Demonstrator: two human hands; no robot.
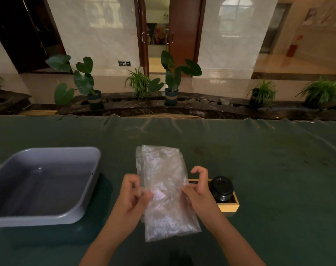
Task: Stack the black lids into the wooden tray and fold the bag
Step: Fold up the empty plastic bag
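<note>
A clear, crinkled plastic bag [164,191] hangs above the table, held between both hands. My left hand [133,194] pinches its left edge and my right hand [198,189] pinches its right edge at about mid height. Behind them lies a light wooden tray [229,206], mostly hidden by the bag and my right hand. A stack of black lids [221,188] stands in the tray's right end.
A grey plastic tub [46,185] sits on the left of the dark green tablecloth [278,169]. Beyond the table's far edge there are potted plants [172,77] along a dark stone ledge.
</note>
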